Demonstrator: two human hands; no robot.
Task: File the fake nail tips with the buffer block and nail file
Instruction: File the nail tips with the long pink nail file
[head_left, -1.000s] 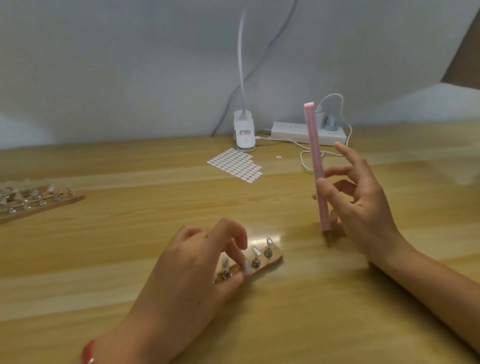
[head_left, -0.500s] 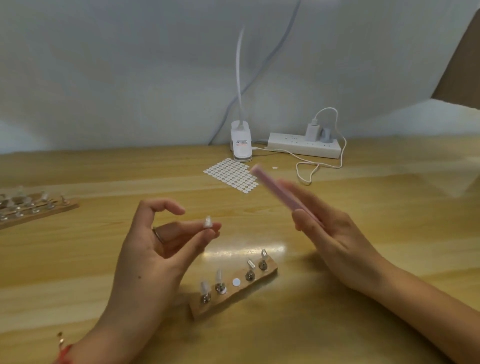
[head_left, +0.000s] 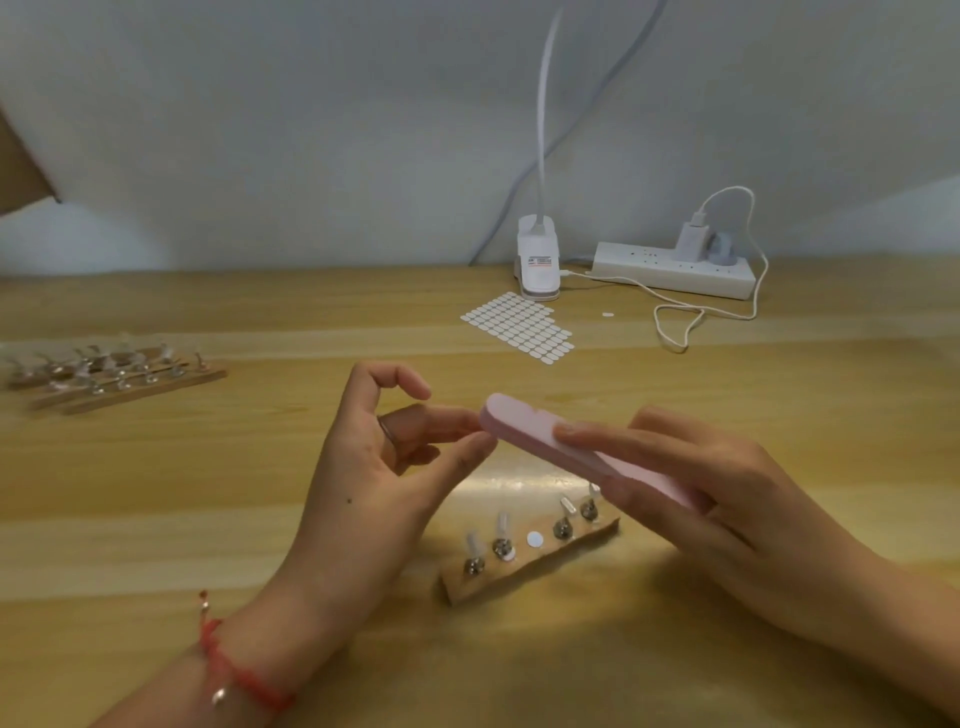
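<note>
The right hand (head_left: 727, 499) is gripping the pink buffer block (head_left: 524, 431) by its rear half. The index finger (head_left: 613, 439) is lying straight along the top face, and the other fingers are curling round the block from below. The block is being held in the air above the table (head_left: 779, 389), with its rounded free end pointing left.

The left hand (head_left: 374, 483) is raised opposite, palm turned inward. Its thumb (head_left: 462, 457) and middle finger are standing close together in a narrow pinch, right at the free end of the block. The index finger is arching above them, apart. What is sitting inside the pinch is not showing, so it cannot be told whether this hand is holding anything. A red cord bracelet (head_left: 234, 670) is circling the wrist.

Below and between the hands, a wooden holder strip (head_left: 545, 558) is lying on the table at a slant. Four fake nail tips (head_left: 502, 521) are standing on metal mounts along it, two toward each end. A white adhesive dot (head_left: 534, 539) is sitting in the gap at the middle.

At the far left, further wooden strips (head_left: 124, 384) carrying more tips are lying together. Toward the back, a sheet of adhesive dots (head_left: 519, 327) is lying in front of a white clip lamp (head_left: 539, 260). A power strip (head_left: 675, 273) is lying to the lamp's right, and a white cable (head_left: 680, 317) is looping beside it
</note>
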